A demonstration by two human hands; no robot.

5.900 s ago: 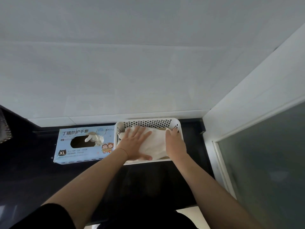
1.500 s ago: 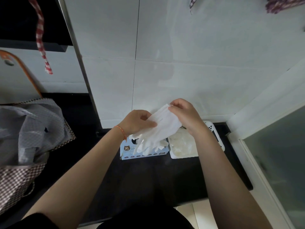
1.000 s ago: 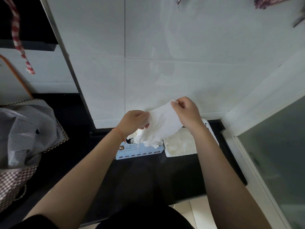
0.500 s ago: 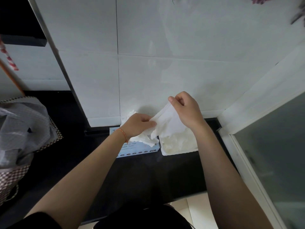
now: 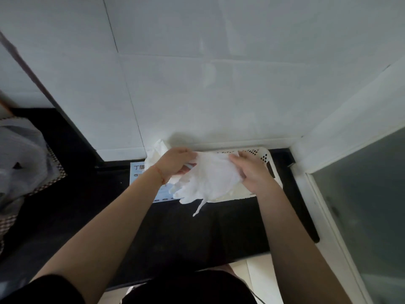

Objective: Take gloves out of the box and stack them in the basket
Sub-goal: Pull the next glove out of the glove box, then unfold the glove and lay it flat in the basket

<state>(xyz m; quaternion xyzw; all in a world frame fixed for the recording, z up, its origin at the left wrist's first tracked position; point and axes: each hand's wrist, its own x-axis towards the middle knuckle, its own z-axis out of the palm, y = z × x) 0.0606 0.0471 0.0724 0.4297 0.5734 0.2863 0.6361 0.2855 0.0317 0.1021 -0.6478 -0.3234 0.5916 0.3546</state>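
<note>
Cloth in grey (image 5: 19, 154) lies bundled at the far left on a checked bag (image 5: 54, 178), on the dark counter (image 5: 92, 207). Further right sits the pale blue glove box (image 5: 137, 175), flat on the counter against the tiled wall (image 5: 197, 95); only two printed characters at its top left corner can be read, "丁腈", the rest being covered by the forearm. A crumpled white glove (image 5: 156, 150) rises from the box behind the left hand (image 5: 175, 162), which wears a red cord at the wrist and curls its fingers round one edge of a white glove (image 5: 208, 181). That glove hangs spread over the white perforated basket (image 5: 266, 159), just beside the box, its fingers dangling past the near rim. The right hand (image 5: 252, 174) pinches its opposite edge, knuckles up.
</note>
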